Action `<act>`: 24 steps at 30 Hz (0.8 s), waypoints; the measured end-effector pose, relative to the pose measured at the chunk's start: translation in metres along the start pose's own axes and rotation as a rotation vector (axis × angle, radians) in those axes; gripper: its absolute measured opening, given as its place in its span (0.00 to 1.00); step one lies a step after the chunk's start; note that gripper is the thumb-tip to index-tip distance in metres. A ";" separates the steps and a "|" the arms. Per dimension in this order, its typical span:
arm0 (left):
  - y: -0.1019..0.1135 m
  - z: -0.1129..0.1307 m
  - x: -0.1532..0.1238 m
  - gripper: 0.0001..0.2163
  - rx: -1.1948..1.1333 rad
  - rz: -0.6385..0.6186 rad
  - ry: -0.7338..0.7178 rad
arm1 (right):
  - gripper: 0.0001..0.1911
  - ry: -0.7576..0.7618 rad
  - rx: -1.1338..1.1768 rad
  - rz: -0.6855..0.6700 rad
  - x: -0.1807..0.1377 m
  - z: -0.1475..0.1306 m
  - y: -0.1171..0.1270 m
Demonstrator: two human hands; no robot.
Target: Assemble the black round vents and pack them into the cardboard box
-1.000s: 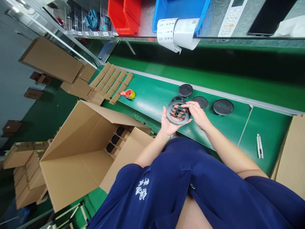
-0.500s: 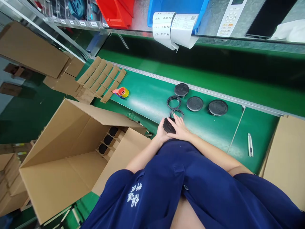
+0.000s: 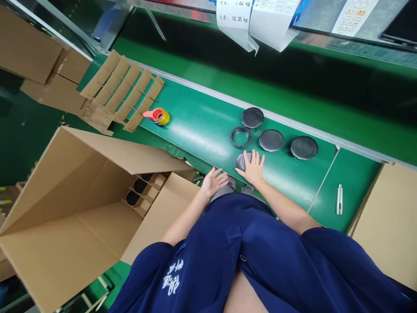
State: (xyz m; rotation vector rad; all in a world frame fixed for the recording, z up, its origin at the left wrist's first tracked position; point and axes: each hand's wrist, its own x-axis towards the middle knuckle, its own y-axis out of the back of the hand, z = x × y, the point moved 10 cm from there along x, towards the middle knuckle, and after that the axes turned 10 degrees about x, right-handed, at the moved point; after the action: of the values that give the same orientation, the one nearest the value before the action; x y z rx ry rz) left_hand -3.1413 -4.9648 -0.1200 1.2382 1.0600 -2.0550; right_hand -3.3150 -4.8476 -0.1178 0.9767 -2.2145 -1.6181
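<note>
My right hand [image 3: 253, 168] lies flat with fingers spread on a black round part [image 3: 243, 161] that rests on the green belt [image 3: 202, 130]. My left hand [image 3: 212, 181] hovers open and empty over the belt's near edge, just left of that part. Beyond them lie a black open ring [image 3: 240, 137] and three black round lids [image 3: 252, 118], [image 3: 271, 140], [image 3: 303, 147].
A large open carton [image 3: 81, 204] with a cell divider and black parts in its cells stands at my left. A cardboard divider [image 3: 122, 93] and a tape roll [image 3: 158, 116] lie on the belt's left. A pen-like tool [image 3: 339, 199] lies right, beside another carton [image 3: 387, 226].
Both hands brought the black round grille down from in front of me onto the belt. My left hand let go and drew back open; my right hand now presses flat on the part.
</note>
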 end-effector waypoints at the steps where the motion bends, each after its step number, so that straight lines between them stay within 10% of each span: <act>1: 0.004 -0.002 0.002 0.20 0.000 0.007 0.009 | 0.49 -0.001 -0.007 -0.021 -0.006 0.005 0.002; 7: 0.012 -0.006 0.023 0.18 0.219 0.040 0.007 | 0.44 0.042 0.044 0.085 0.000 -0.002 0.042; 11: -0.002 0.026 0.037 0.19 0.736 0.163 -0.260 | 0.39 0.063 0.105 -0.011 0.006 -0.005 0.018; 15: -0.065 0.043 0.044 0.22 1.009 0.127 -0.509 | 0.34 0.029 0.200 0.043 -0.004 0.015 0.018; 19: -0.170 0.024 0.047 0.47 1.783 -0.060 -0.809 | 0.30 -0.242 0.247 0.362 -0.015 0.092 0.076; 24: -0.214 -0.004 0.072 0.54 2.271 -0.048 -0.592 | 0.45 -0.529 0.126 0.264 -0.012 0.196 0.134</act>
State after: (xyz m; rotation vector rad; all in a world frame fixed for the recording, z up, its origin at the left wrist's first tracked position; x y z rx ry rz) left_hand -3.3316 -4.8431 -0.1088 0.8221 -2.1354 -2.7900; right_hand -3.4622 -4.6689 -0.0642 0.2680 -2.6656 -1.7747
